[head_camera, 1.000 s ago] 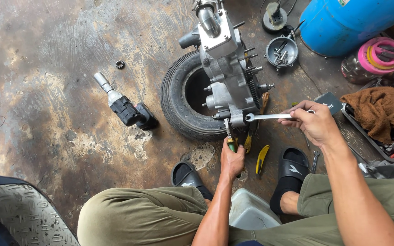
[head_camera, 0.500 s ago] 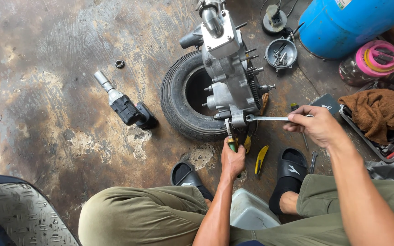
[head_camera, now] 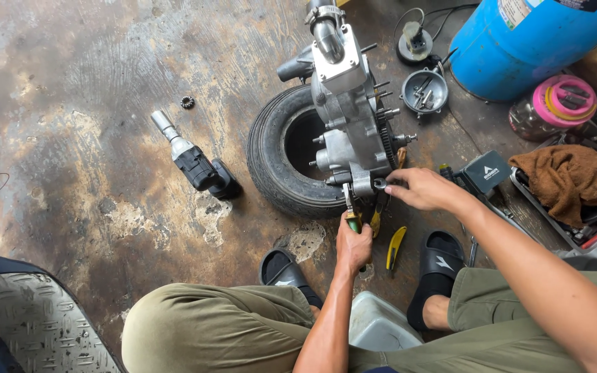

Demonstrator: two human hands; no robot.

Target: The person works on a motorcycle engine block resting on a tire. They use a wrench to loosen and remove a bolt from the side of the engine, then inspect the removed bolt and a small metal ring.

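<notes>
A grey metal engine block (head_camera: pixel 345 117) rests on a small black tyre (head_camera: pixel 279 157) on the stained concrete floor. My left hand (head_camera: pixel 354 246) is closed around the green handle of a tool (head_camera: pixel 352 220) whose tip goes up under the engine's near end. My right hand (head_camera: pixel 419 188) grips the head end of a silver wrench (head_camera: pixel 380 184) right at a bolt on the engine's lower right corner; most of the wrench is hidden by my fingers.
A black impact driver (head_camera: pixel 198 164) lies left of the tyre, a small gear (head_camera: pixel 188 102) beyond it. A yellow-handled tool (head_camera: pixel 395 246) lies between my sandals. At right: a blue tank (head_camera: pixel 526 41), a round metal cover (head_camera: pixel 424 90), a pink-lidded jar (head_camera: pixel 554 103), a brown rag (head_camera: pixel 571 176) on a tray.
My right hand has slid leftward along the wrench toward the engine, from the handle's far end up to the bolt. My left hand has stayed on the green-handled tool.
</notes>
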